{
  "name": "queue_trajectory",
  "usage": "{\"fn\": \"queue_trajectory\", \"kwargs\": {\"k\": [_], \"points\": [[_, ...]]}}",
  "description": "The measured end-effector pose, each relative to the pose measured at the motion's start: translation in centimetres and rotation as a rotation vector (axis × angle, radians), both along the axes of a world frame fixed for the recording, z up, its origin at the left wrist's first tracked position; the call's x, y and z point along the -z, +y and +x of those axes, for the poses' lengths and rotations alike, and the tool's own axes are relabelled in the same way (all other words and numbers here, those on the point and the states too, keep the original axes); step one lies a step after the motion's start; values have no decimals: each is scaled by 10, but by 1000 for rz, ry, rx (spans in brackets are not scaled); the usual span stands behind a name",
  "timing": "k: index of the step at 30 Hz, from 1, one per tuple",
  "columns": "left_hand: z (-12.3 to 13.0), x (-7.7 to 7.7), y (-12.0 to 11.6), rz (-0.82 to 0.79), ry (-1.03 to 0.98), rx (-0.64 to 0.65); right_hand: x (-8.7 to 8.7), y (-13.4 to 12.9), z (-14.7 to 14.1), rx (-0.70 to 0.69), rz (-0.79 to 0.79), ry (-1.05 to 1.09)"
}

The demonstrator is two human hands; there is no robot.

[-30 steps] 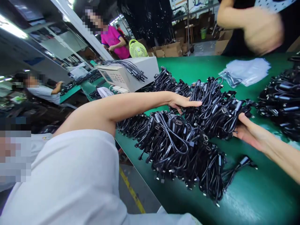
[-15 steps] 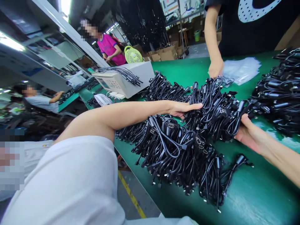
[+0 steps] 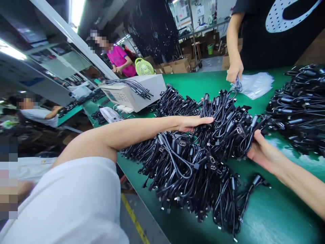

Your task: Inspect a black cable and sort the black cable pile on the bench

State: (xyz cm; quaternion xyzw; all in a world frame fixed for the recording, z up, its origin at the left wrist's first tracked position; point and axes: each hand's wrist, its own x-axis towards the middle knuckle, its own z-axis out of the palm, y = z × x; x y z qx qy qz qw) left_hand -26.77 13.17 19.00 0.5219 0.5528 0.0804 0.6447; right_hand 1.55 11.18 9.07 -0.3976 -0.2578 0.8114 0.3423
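A thick bunch of black cables point(image 3: 223, 123), folded into short loops, is gripped between my two hands above the table. My left hand point(image 3: 194, 122) clasps its left end, thumb lying along the top and the other fingers hidden under the cables. At the right end, my right hand point(image 3: 261, 150) is wrapped round the bunch, its thumb up and its fingertips hidden. Just in front of the bunch lies a large heap of similar black cables point(image 3: 177, 169) with metal connectors showing. One cable point(image 3: 250, 193) sticks out at the heap's right side.
More black cables point(image 3: 302, 108) are piled at the right. A person's hand point(image 3: 235, 71) across the green table point(image 3: 284, 213) pinches a clear bag beside other clear plastic bags point(image 3: 257, 84). A grey-white instrument point(image 3: 142, 91) stands at the back left, near another cable pile point(image 3: 175, 101).
The view has shifted slightly, so most things sit lower and further left. My hands keep hold of the same bunch. The co-worker's hand has lifted a clear bag a little.
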Motion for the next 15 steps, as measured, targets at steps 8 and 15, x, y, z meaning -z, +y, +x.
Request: {"fn": "queue_trajectory", "kwargs": {"k": [8,15], "points": [[19,-40,-2,136,-55,28,-31,4,14,11,12,20],[74,-69,-22,64,10,142,-61,-36,51,157,46,-178]]}}
